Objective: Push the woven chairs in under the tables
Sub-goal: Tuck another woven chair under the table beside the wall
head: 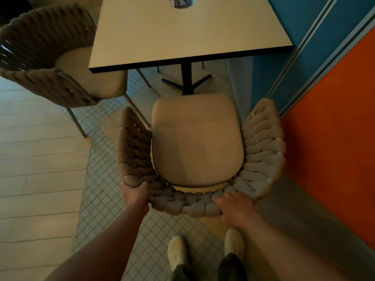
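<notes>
A woven chair (pixel 196 138) with a beige seat cushion stands directly below me, its front edge near the black pedestal of the white table (pixel 182 31). My left hand (pixel 135 196) grips the woven backrest at its left rear corner, fingers curled over the rim. My right hand (pixel 235 207) grips the backrest rim at the right rear. The seat lies wholly outside the tabletop's near edge. A second woven chair (pixel 50 57) stands at the table's left side, its seat partly under the tabletop.
An orange and blue wall (pixel 334 118) runs close along the right of the chair. My two feet in pale shoes (pixel 178 252) stand on the small-tiled floor behind the chair. Wide pale floor planks (pixel 36 169) lie to the left. A blue sticker (pixel 181 2) sits on the tabletop.
</notes>
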